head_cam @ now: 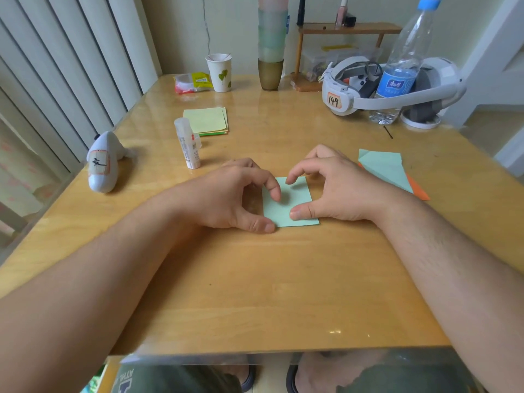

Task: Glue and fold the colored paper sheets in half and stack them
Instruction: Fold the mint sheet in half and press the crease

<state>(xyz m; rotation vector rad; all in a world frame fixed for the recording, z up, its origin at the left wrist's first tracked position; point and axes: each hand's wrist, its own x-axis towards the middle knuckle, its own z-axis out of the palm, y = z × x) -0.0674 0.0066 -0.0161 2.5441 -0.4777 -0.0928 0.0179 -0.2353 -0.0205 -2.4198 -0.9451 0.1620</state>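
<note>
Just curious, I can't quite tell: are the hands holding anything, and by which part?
Both press on the folded green paper lying flat on the table: the left hand at its left edge, the right hand with its thumb near the bottom edge. Nothing is lifted.

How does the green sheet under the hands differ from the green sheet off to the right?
The green sheet under the hands is a neat folded rectangle; the green sheet to the right lies skewed, with a diagonal crease and a turned corner. The first lies straight on the table, touched by the left hand and right hand; the second rests untouched on an orange sheet. Both are the same pale green.
</note>
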